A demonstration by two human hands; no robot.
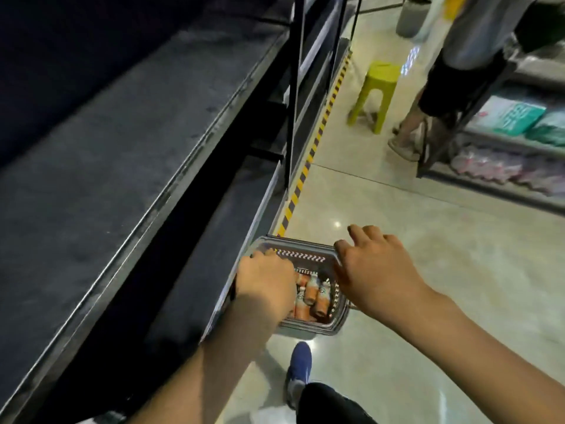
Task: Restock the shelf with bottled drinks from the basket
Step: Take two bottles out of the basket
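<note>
A grey plastic basket (301, 327) stands on the floor beside the dark shelf unit (122, 166). Inside it lie several small bottles (315, 296) with orange labels and white caps. My left hand (264, 281) reaches down over the basket's left side, fingers bent downward; its fingertips are hidden, so a hold cannot be made out. My right hand (374, 266) hovers above the basket's right rim with fingers spread and holds nothing. The wide shelf board at the left is bare.
A yellow-green plastic stool (374, 96) stands up the aisle. Another person's legs (428, 96) are by the right-hand shelf of packaged goods (516, 139). Yellow-black tape (308, 160) runs along the shelf base. My blue shoe (299, 367) is just behind the basket.
</note>
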